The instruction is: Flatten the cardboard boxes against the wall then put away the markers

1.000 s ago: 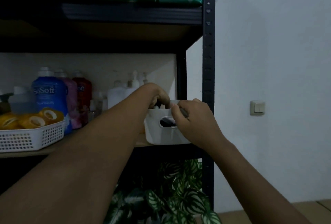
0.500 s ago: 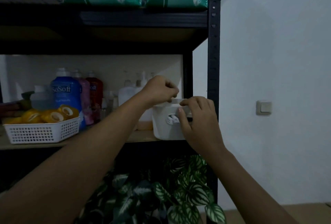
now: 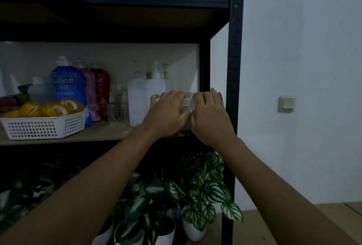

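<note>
Markers themselves don't show; the small white bin (image 3: 187, 103) that presumably holds them sits mid-frame on the wooden shelf (image 3: 101, 134), mostly covered. The left hand (image 3: 166, 113) and right hand (image 3: 208, 114) lie side by side, fingers hooked over its rim. I'd push it straight back, evenly with both hands, clear of the pump bottles (image 3: 146, 95) and black upright (image 3: 233, 87).

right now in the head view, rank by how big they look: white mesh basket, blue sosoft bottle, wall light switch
1. White perforated plastic basket, nearer the camera, so its lead over the bottle is unsure.
2. Blue SoSoft bottle.
3. Beige wall light switch, clearly smallest.
</note>
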